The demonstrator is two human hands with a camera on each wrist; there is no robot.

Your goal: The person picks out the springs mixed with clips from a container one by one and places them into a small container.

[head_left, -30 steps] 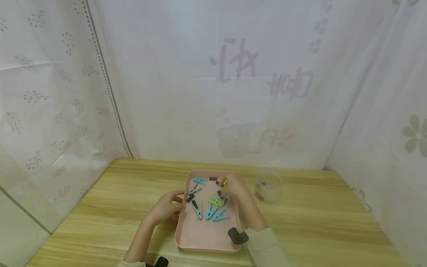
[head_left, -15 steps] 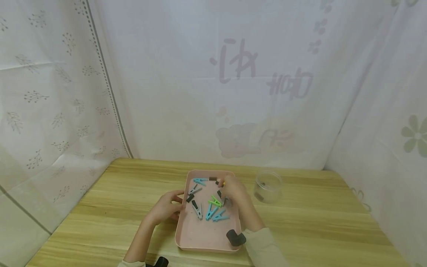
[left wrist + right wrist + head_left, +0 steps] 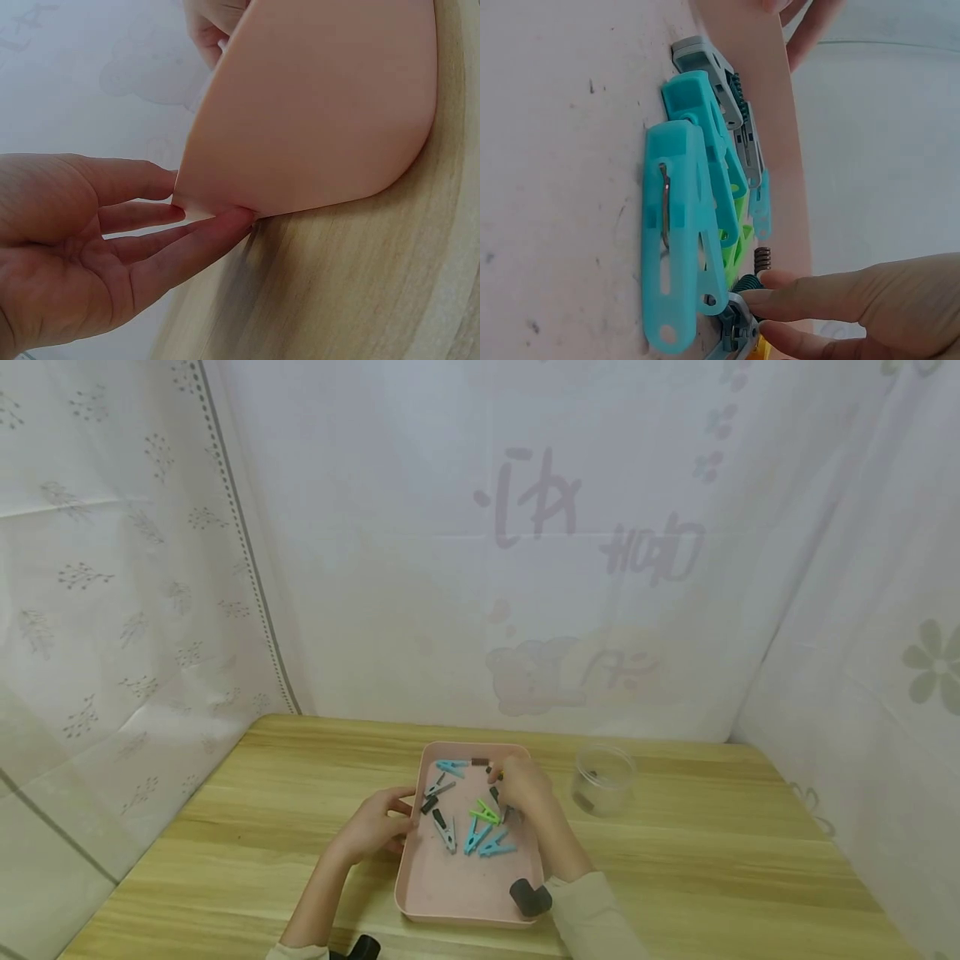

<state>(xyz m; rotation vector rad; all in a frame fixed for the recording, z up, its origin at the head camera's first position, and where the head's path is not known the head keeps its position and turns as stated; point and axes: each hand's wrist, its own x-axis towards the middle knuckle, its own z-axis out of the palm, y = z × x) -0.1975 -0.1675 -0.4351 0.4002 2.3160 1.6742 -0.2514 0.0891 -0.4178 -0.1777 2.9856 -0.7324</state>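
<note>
A pink tray (image 3: 459,897) lies on the wooden table and holds several clothespins: teal (image 3: 486,846), green (image 3: 484,814) and grey (image 3: 445,832). My left hand (image 3: 372,828) rests against the tray's left wall, and its straight fingers (image 3: 196,245) touch the tray's outer side (image 3: 322,112). My right hand (image 3: 522,787) hangs over the tray's far right part. Its fingertips (image 3: 784,298) pinch the end of a grey clothespin (image 3: 735,330), next to two teal clothespins (image 3: 679,247). A bit of yellow shows under the fingers.
A clear round jar (image 3: 603,779) with something dark inside stands on the table (image 3: 712,877) right of the tray. Pale patterned curtains close in the back and both sides. A black wrist mount (image 3: 530,897) sits over the tray's near right corner.
My right hand has slid a little left and toward me, down onto the clothespins, now hiding the yellow one. The left hand and the tray have stayed put.
</note>
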